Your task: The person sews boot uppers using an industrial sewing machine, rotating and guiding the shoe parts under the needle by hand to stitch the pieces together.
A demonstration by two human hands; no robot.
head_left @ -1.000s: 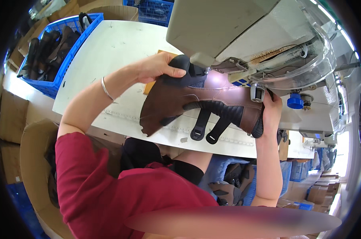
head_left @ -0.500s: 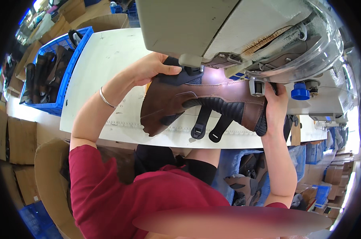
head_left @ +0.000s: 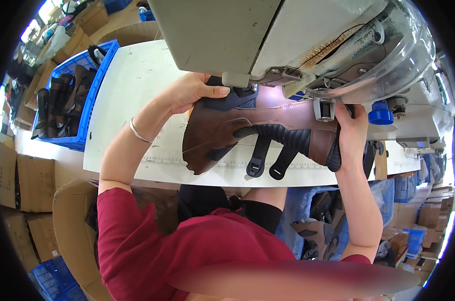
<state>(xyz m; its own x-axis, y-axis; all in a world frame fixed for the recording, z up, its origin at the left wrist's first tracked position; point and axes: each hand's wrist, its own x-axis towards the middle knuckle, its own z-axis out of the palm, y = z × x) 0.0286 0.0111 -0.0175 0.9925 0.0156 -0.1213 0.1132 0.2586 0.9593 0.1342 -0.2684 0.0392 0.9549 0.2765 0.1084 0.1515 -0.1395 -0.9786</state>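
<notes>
A brown boot upper [head_left: 215,133] with black padded, ribbed parts lies across the white table under the sewing machine [head_left: 215,35]. Its left end is in the grip of my left hand [head_left: 195,94], thumb on top of a black piece there. At the other end my right hand [head_left: 352,133] holds the padded black collar, beside the machine's metal presser part [head_left: 324,110]. Two black straps [head_left: 257,158] with slotted ends hang from the upper toward me. The fingers of both hands are partly hidden beneath the upper and behind the machine.
A blue crate [head_left: 82,138] of dark shoe parts stands at the table's left. A clear curved guard [head_left: 413,55] and blue knob [head_left: 380,114] are on the machine's right. Below the table edge are an open carton [head_left: 69,226] and a blue-lined container of shoe uppers [head_left: 313,231].
The whole view has shifted slightly, with the table and crate appearing a little farther right. Both hands keep hold of the boot upper, which stays under the machine in nearly the same position.
</notes>
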